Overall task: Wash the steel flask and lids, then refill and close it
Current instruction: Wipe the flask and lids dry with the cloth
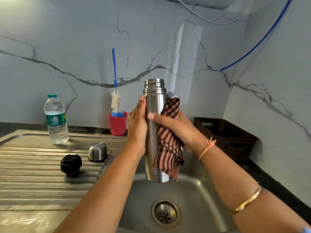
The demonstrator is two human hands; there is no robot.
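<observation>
— Nearest us is our right forearm with its bangle (248,199), reaching up over the sink (202,190).
— And the flask (151,143)?
— Upright in the air above the basin, mouth open at the top, long axis vertical, between both our hands.
— How do the fingers sit?
— Our left hand (137,125) clasps the left side, thumb laid straight up the wall, fingers hidden behind. Our right hand (180,132) pins a striped cloth (168,148) to the right side, thumb across the front; its fingers we cannot see.
— So the next rub?
— We judge it runs along that vertical axis, right hand sliding, left steadying.
— The lids?
— The steel cap (98,151) and black stopper (71,164) sit on the draining board (42,182), left of the flask, nearer our left hand; the water bottle (56,120) stands beyond them.
</observation>
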